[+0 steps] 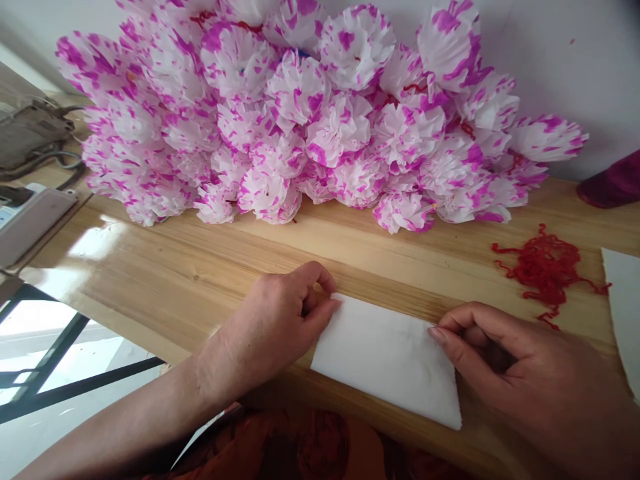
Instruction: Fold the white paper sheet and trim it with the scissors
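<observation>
A white rectangle of thin paper (387,357) lies near the front edge of the wooden table. My left hand (283,313) pinches its far left corner between thumb and forefinger. At the far right corner, my right hand (520,367) grips the paper in the same way, thumb on top. To the right, beyond my right hand, sits a tangle of red yarn pieces (547,267). Whether the paper is one sheet or several layers I cannot tell.
A large heap of white and magenta paper flowers (340,127), some tied with red yarn, fills the back against the wall. At right are a dark magenta cylinder (613,181) and more white paper (625,307). A phone-like slab (37,223) and cables (65,157) lie left.
</observation>
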Demonstrator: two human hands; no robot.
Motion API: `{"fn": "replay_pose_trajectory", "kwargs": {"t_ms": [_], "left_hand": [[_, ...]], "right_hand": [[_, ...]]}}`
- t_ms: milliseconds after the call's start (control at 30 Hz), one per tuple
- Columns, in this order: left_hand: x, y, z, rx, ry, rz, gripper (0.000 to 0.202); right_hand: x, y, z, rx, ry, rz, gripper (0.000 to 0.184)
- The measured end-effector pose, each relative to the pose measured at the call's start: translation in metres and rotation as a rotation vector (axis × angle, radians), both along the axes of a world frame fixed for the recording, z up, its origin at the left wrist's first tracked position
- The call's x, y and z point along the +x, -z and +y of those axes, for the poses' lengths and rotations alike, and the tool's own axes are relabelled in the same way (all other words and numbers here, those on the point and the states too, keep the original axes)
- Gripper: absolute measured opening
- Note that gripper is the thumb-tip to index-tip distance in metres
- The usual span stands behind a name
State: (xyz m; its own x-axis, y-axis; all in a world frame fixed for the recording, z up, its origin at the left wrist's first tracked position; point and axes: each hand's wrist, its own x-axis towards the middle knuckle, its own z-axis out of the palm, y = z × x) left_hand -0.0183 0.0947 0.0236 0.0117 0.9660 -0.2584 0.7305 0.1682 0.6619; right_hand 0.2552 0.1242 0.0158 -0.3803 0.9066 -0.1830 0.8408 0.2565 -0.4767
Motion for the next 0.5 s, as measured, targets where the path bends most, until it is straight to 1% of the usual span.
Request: {"fn": "replay_pose_trajectory", "kwargs": {"t_ms": [267, 500], "left_hand": [[-0.0012, 0.0010, 0.0002, -0.007, 0.005, -0.005, 0.013], [-0.0015, -0.0008, 0.0008, -0.007, 0.035, -0.035, 0.017]], "right_hand": [[0.0012, 0.0020, -0.0009, 0.066, 0.005, -0.005, 0.031], [-0.0008, 0.0025, -0.0019, 0.088, 0.016, -0.022, 0.032]]}}
